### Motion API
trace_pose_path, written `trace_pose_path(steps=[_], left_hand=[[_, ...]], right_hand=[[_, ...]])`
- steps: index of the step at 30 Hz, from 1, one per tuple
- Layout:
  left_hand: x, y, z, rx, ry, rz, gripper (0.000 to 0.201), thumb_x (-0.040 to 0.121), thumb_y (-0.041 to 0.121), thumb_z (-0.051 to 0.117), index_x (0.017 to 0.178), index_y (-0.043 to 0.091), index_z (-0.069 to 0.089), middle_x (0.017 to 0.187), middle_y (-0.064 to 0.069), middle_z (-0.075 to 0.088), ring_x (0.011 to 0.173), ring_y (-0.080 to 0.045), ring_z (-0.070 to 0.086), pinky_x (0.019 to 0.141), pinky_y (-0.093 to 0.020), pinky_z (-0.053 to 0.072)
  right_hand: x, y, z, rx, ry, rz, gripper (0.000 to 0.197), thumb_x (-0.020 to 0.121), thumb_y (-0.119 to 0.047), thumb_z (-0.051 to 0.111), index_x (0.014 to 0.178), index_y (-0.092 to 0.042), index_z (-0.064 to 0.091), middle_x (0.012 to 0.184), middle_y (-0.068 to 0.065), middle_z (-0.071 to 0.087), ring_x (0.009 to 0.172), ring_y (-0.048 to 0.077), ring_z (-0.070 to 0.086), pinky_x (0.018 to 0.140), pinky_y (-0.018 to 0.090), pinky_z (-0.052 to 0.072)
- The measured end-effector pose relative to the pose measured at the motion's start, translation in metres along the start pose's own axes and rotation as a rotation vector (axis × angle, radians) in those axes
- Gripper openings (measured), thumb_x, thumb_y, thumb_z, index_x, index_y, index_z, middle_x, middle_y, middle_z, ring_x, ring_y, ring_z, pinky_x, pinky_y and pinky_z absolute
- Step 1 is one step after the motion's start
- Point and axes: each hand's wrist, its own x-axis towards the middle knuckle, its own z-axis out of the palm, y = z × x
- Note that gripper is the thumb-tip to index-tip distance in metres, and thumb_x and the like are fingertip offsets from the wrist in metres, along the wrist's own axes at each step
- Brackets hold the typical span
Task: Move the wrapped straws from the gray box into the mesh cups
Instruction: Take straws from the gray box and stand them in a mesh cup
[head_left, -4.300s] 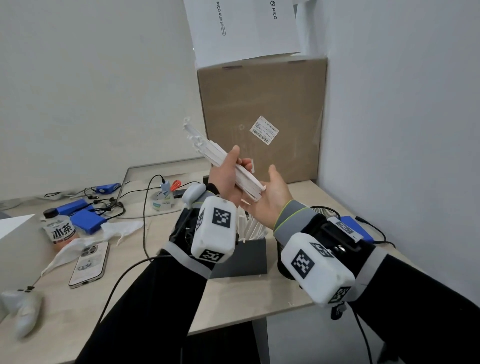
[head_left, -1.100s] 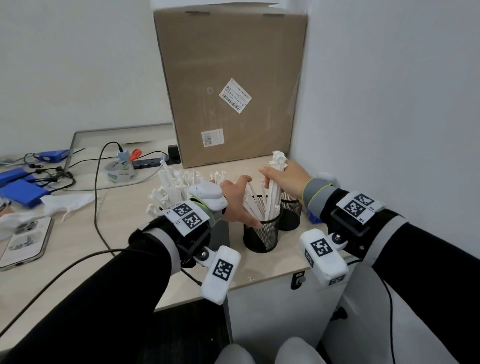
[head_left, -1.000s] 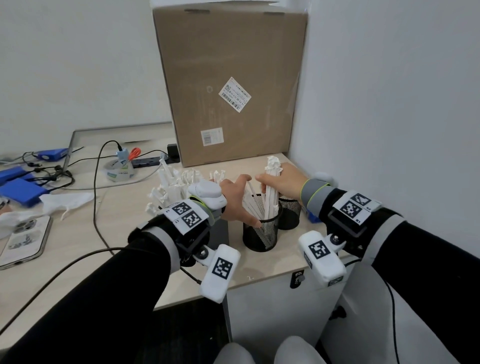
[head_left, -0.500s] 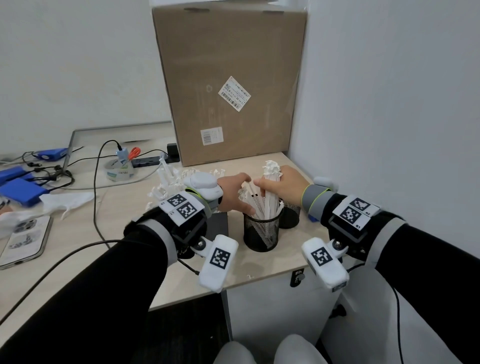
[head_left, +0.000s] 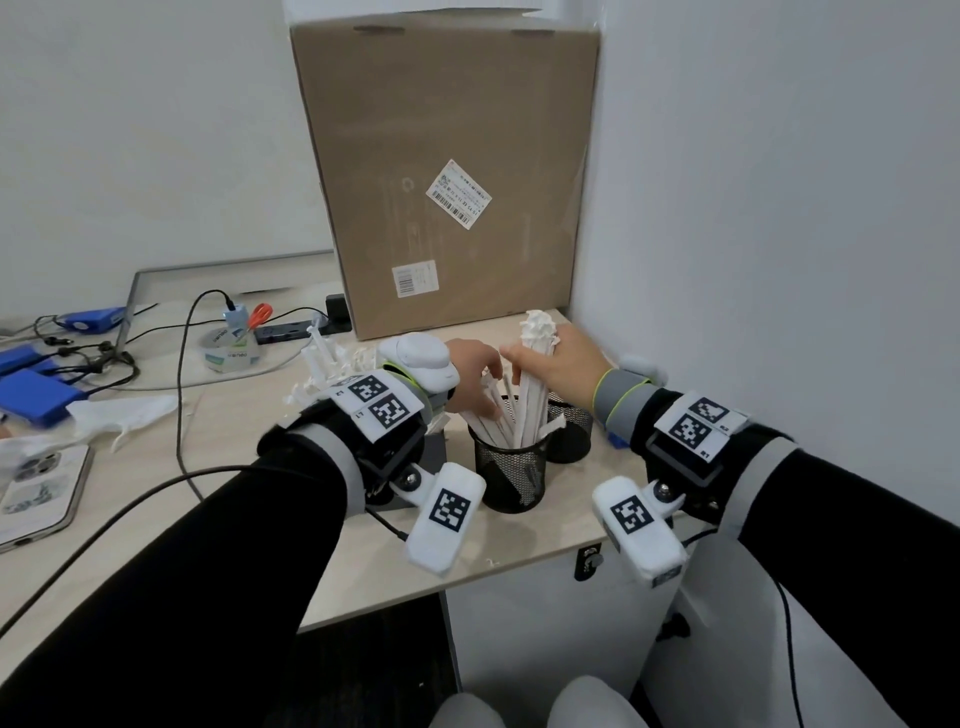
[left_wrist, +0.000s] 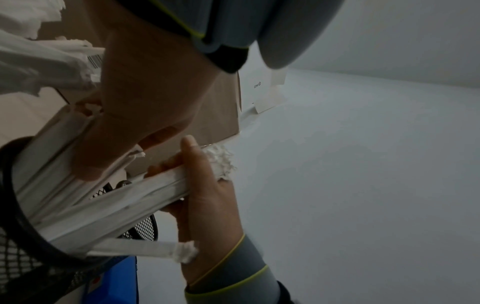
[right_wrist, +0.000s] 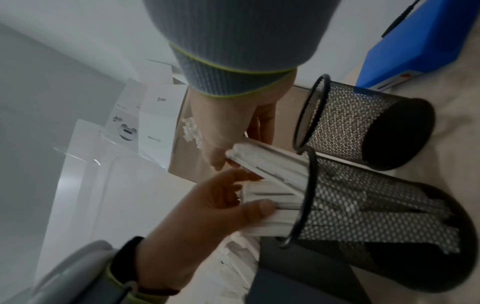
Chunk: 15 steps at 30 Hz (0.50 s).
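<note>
Tall brown cardboard box (head_left: 447, 171), matte and rectangular with two white labels, fills the upper centre of the head view; it stands at the back of a pale wood-grain desk (head_left: 249, 499) that crosses the middle of the frame. Gray box (head_left: 434, 457), dark and flat-sided, sits left of centre, largely hidden behind the left wrist, with loose wrapped straws (head_left: 322, 364) fanning up and leftward out of it. Near mesh cup (head_left: 511, 475), a black perforated-metal cylinder with a wire rim, stands just right of the gray box; the far mesh cup (head_left: 571, 431), of the same make, stands just beside it to the right, and in the right-wrist view it shows no straws inside. Bundle of straws (head_left: 532, 395), slim white paper sleeves with crimped ragged tops, stands in the near cup with its long axis almost upright, tops toward the upper frame, lower ends inside the mesh. Right hand (head_left: 558, 358) wraps the upper part of the bundle, thumb on one side and curled fingers on the other, crimped tips projecting above the fist. Left hand (head_left: 472, 376) reaches in from the left of centre; its fingers (right_wrist: 257, 209) lie loosely spread and press against the straws that lean leftward in the same cup, just above the rim.
</note>
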Motion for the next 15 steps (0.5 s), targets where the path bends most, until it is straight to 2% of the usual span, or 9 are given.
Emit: trace_pose_path(steps=[5,8,10,11,13,14,15], left_hand=[[0.004,0.003,-0.005,0.044,0.024,-0.005,0.052,0.085,0.034,0.065,0.131,0.014,0.05,0.128,-0.004,0.056,0.116,-0.023,0.054,0.088,-0.029,0.041],[0.007,0.003,-0.005,0.037,0.045,-0.015,0.054,0.086,0.033,0.064,0.133,0.013,0.049,0.129,-0.005,0.056,0.117,-0.023,0.054,0.084,-0.026,0.039],[0.008,0.004,-0.004,0.049,0.045,-0.016,0.053,0.085,0.033,0.064,0.132,0.012,0.049,0.128,-0.005,0.057,0.114,-0.023,0.055,0.082,-0.026,0.039],[0.008,0.006,-0.003,0.063,0.037,-0.014,0.052,0.085,0.033,0.064,0.131,0.011,0.05,0.127,-0.005,0.058,0.11,-0.022,0.056,0.084,-0.026,0.041],[0.009,0.008,-0.004,0.093,0.013,-0.013,0.047,0.086,0.032,0.062,0.127,0.01,0.053,0.123,-0.005,0.06,0.096,-0.02,0.053,0.089,-0.03,0.043],[0.009,0.008,-0.005,0.104,0.003,-0.015,0.045,0.087,0.032,0.06,0.126,0.009,0.054,0.118,-0.005,0.061,0.091,-0.018,0.05,0.089,-0.033,0.043],[0.008,0.008,-0.006,0.109,-0.001,-0.016,0.044,0.088,0.033,0.059,0.125,0.008,0.055,0.112,-0.005,0.061,0.088,-0.018,0.047,0.087,-0.034,0.042]], right_hand=[[0.003,0.014,0.012,-0.061,-0.056,0.189,0.038,0.079,-0.047,0.066,0.059,-0.02,0.048,0.066,0.001,0.056,0.065,0.02,0.052,0.065,0.03,0.041],[-0.001,0.009,0.011,-0.189,-0.153,0.199,0.036,0.085,-0.046,0.061,0.061,-0.022,0.048,0.067,-0.001,0.054,0.061,0.016,0.049,0.06,0.029,0.037],[-0.005,0.006,0.012,-0.24,-0.217,0.181,0.03,0.089,-0.043,0.057,0.068,-0.022,0.052,0.07,-0.001,0.055,0.063,0.016,0.048,0.058,0.028,0.036],[-0.005,0.007,0.012,-0.246,-0.24,0.166,0.027,0.09,-0.043,0.055,0.076,-0.019,0.056,0.077,0.003,0.059,0.07,0.019,0.051,0.063,0.029,0.038],[-0.006,0.009,0.014,-0.216,-0.263,0.151,0.035,0.091,-0.047,0.053,0.096,-0.013,0.063,0.096,0.009,0.067,0.087,0.024,0.058,0.079,0.033,0.045],[-0.005,0.01,0.014,-0.186,-0.264,0.148,0.04,0.089,-0.05,0.052,0.103,-0.014,0.064,0.102,0.008,0.068,0.093,0.024,0.06,0.086,0.035,0.047],[-0.005,0.01,0.013,-0.15,-0.26,0.139,0.043,0.087,-0.054,0.053,0.103,-0.016,0.064,0.1,0.005,0.069,0.094,0.023,0.062,0.087,0.035,0.049]])
